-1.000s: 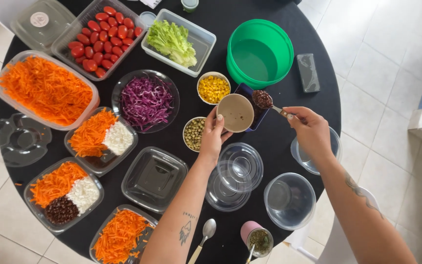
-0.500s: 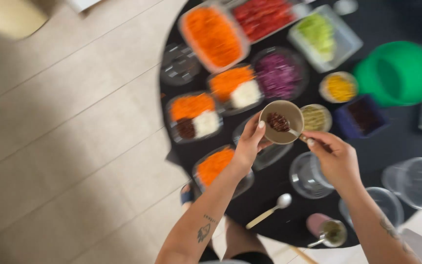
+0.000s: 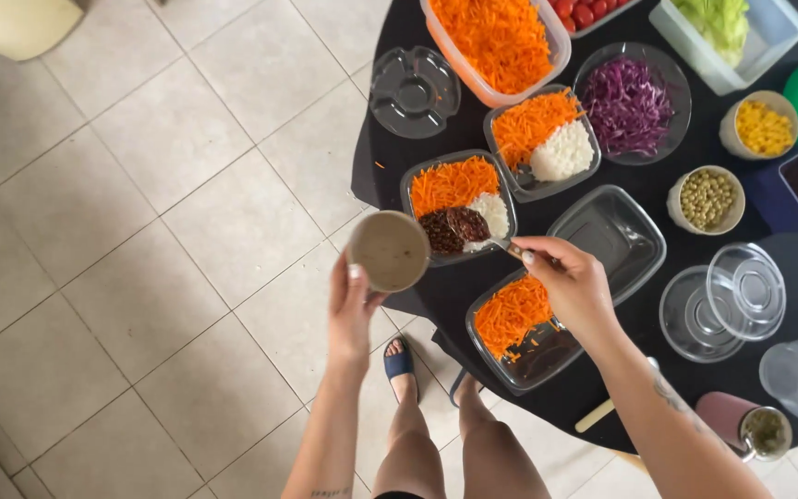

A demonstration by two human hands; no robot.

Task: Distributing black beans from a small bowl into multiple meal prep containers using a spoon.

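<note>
My left hand (image 3: 353,310) holds a small round beige cup (image 3: 388,250) beyond the table's edge, over the tiled floor. My right hand (image 3: 573,282) grips a spoon (image 3: 482,233) whose bowl carries dark beans above a clear container (image 3: 457,205). That container holds grated carrot, white rice and dark beans. Under my right hand sits another clear container (image 3: 517,325) with grated carrot at one end.
On the round black table (image 3: 630,388): a clear container of carrot and rice (image 3: 542,139), an empty clear container (image 3: 611,236), purple cabbage bowl (image 3: 627,97), cups of corn (image 3: 761,125) and peas (image 3: 706,199), clear round lids (image 3: 722,300), a big carrot tub (image 3: 496,37).
The view has swung left. My left hand took the beige cup off past the table's edge. The spoon left the cup and now carries beans over the carrot-and-rice container.
</note>
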